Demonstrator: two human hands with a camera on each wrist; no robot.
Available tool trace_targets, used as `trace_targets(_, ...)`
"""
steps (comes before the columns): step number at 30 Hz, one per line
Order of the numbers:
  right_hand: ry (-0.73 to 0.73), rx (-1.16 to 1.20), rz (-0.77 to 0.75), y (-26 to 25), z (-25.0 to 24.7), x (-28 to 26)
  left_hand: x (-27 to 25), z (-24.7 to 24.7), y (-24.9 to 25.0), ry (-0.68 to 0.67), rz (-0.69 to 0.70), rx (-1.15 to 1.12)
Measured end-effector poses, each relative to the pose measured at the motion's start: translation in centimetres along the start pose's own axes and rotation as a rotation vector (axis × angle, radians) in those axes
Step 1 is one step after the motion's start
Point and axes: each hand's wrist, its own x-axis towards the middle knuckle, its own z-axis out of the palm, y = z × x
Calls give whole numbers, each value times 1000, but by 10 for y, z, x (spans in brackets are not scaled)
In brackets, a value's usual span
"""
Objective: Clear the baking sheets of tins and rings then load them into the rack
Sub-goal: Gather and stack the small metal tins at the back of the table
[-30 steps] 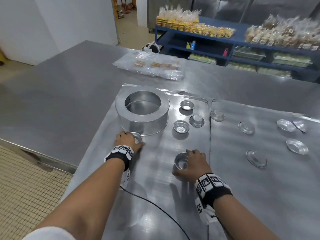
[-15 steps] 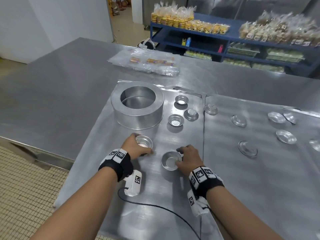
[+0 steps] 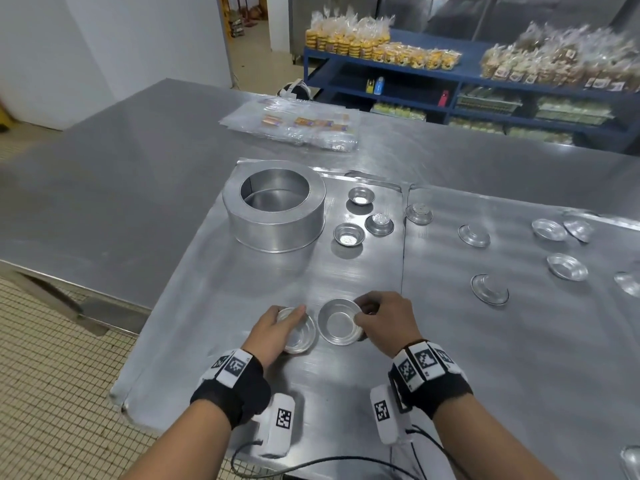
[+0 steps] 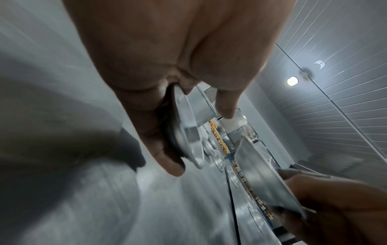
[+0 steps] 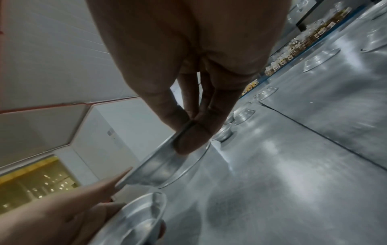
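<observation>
On the steel table (image 3: 104,188) two baking sheets (image 3: 214,306) lie side by side, the left one carrying a big ring (image 3: 273,216) and small tins (image 3: 349,234). Both hands reach low over its near part: the left hand (image 3: 273,332) has its grip curled around one tin (image 3: 300,336). The right hand (image 3: 384,323) pinches the rim of another tin (image 3: 338,325) just beside it, both empty.

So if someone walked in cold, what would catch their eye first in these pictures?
Probably the two hands low in the middle, each holding a small round metal tin over the baking sheet: left hand and its tin, right hand and its tin. Behind them stands a large shiny metal ring.
</observation>
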Motion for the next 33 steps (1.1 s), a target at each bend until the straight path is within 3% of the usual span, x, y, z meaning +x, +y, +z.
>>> trace_targets(7, -41, -32, -82, 0, 16, -13, -24, 18, 2, -105, -91, -260)
trace_targets(20, -13, -2, 27, 33, -9, -39, -34, 65, 3, -245, 35, 89)
trace_targets(33, 132, -17, 152, 96, -115, -97, -76, 180, 16, -502, 69, 201)
